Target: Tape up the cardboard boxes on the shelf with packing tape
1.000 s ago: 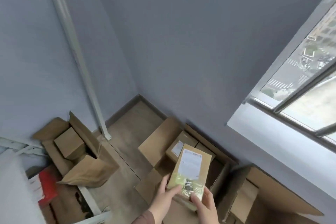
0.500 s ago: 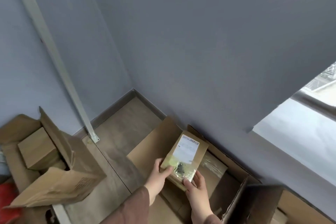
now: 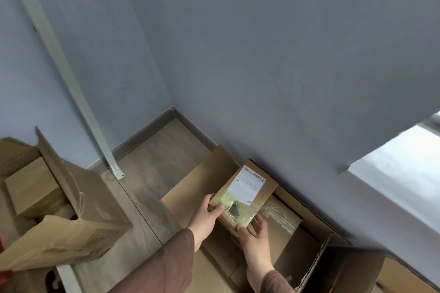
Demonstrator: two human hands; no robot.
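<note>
We see both hands on one small cardboard box [image 3: 246, 194], held over a large open carton [image 3: 307, 228] that stands on the floor [image 3: 154, 162] against the grey wall [image 3: 262, 54]. Left hand [image 3: 206, 217]: thumb lies across the top face of the small box near its lower left corner, the remaining fingers wrap the left edge; the hold is a firm clasp. Right hand [image 3: 253, 233]: thumb presses on the near corner of the box and the fingers spread under its near edge, only partly curled. The small box carries a white shipping label [image 3: 248, 184] on its far half and glossy yellowish packing tape [image 3: 232, 207] over its near half. It is tilted, far end higher. Inside the carton, just right of the held box, lies another taped box [image 3: 281, 216]; whether the two touch we cannot tell from this angle. At far left, a second open carton [image 3: 71, 209] with raised flaps holds a plain brown box [image 3: 31, 185]. A white metal post [image 3: 59, 59] runs diagonally down the wall to the floor between the two cartons. Brown sleeves [image 3: 166, 266] cover both forearms.
</note>
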